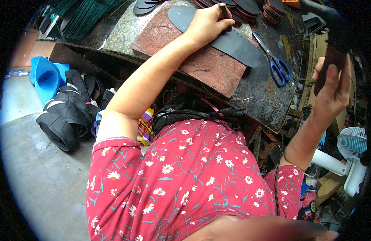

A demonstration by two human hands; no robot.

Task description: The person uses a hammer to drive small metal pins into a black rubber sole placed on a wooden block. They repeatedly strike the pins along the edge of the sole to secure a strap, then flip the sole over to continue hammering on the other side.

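Note:
My left hand (pixel 205 26) is closed around a short dark punch-like rod (pixel 223 8), held upright with its lower end against a dark grey sole-shaped sheet (pixel 243 50). Small holes run along part of the sheet's far edge. Under it lies a worn reddish-brown board (pixel 217 74). Raised well off to the right of the table, my right hand (pixel 334 86) grips a dark brown, flat-sided tool (pixel 335 56). The upper end of that tool merges into the dark picture rim, so its kind is unclear. Blue-handled scissors (pixel 278 70) lie to the right of the sheet.
Stacked dark sole pieces (pixel 273 11) stand along the table's far side, with teal bundles (pixel 87 18) at far left. A pale stone slab (pixel 121 34) lies partly under the board. Black shoe parts (pixel 61 118) are heaped on the left floor. A white fan (pixel 352 144) stands at right.

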